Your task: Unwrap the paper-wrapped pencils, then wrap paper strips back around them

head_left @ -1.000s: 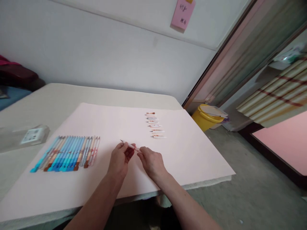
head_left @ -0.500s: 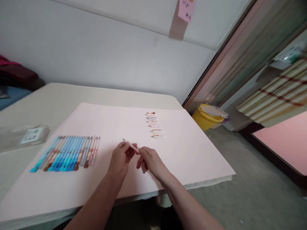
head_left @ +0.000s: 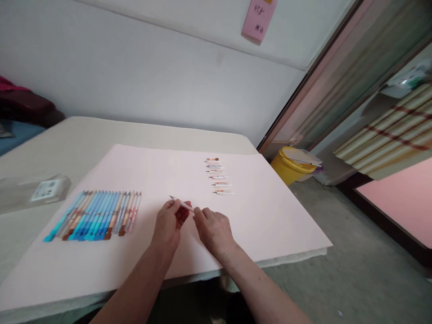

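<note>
My left hand (head_left: pixel 169 222) pinches a thin white pen (head_left: pixel 182 205) just above a pale pink sheet (head_left: pixel 270 216), the pen's tip pointing up and left. My right hand (head_left: pixel 212 227) has its fingers closed on the pen's right end. A row of blue, brown and pink pens (head_left: pixel 97 216) lies side by side to the left of my hands. A column of several small pen caps (head_left: pixel 218 177) lies on the sheet beyond my right hand.
A beige table (head_left: pixel 84 135) carries the sheet. A clear plastic box (head_left: pixel 33 193) sits at the table's left edge. A yellow bucket (head_left: pixel 292 164) stands on the floor at the right, beside a sliding door. A pink note (head_left: pixel 258 18) hangs on the wall.
My right hand loosened and opened its fingers half a second ago, then closed again on the pen's right end. The left hand has kept its hold.
</note>
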Available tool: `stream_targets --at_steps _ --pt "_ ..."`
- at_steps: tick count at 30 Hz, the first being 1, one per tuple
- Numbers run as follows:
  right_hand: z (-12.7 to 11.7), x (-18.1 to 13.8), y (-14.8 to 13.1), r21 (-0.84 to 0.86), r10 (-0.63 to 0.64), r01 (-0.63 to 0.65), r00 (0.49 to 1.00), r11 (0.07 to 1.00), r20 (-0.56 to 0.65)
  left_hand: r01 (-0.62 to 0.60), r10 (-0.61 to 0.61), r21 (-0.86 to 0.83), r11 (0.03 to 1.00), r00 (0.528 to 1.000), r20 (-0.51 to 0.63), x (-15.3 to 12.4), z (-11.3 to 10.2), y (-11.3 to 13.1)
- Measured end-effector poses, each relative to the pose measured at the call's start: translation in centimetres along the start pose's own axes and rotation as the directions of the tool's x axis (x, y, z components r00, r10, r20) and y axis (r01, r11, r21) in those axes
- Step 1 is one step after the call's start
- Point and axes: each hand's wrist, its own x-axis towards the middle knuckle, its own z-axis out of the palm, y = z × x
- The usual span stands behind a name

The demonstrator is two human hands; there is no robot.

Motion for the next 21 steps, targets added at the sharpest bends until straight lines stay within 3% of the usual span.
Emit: stream_targets --at_steps 8,13,18,21 --pt "0.1 0.0 0.2 -0.026 -0.041 0.039 0.996 0.999 -0.08 -0.003 0.003 0.0 1.0 1.0 0.004 -0.1 0.0 0.0" --pt "0.4 0.0 0.0 0.011 0.003 -0.002 0.995 1.0 -0.102 0.003 -0.003 0.006 1.0 1.0 0.022 -0.2 0.1 -0.1" --pt "-0.2 0.3 -0.1 0.25 0.121 -0.115 0.993 0.961 -0.007 -0.004 0.004 0.012 1.0 1.0 0.027 0.0 0.0 -0.1" --pt "-0.9 0.4 0.1 0.519 0.188 -0.208 0.978 0.829 0.091 -0.004 0.004 0.006 1.0 0.999 0.039 0.0 0.0 -0.1"
